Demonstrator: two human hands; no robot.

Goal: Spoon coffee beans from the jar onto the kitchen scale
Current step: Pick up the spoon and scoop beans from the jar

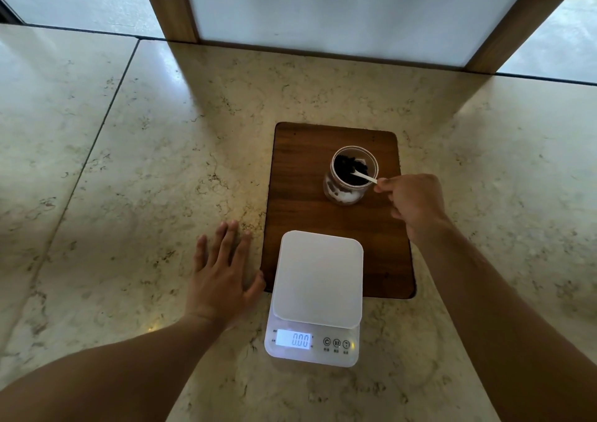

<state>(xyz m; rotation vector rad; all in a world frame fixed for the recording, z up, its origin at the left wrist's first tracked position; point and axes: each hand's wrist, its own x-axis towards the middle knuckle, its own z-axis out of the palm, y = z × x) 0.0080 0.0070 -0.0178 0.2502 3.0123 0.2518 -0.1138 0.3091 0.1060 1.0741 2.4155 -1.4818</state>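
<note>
Left hand [223, 273] flat on the bench [129, 179], palm down, fingers [226, 237] spread apart and gripping nothing, thumb touching the left edge of the wooden board [300, 208]. Just right of that hand, white kitchen scale [318, 279], its far part lying on the near end of the board, its near part with the lit display overhanging onto the bench. Display reading 0.00; weighing plate bare. Farther back on the board, toward its right side, clear jar [350, 176], upright and lidless, dark coffee beans [347, 165] inside. White spoon [363, 175] dipping into the jar, handle slanting out over the right rim. Right hand [415, 202] just right of the jar, above the board's right edge, fingertips pinched together on the end of the spoon handle.
</note>
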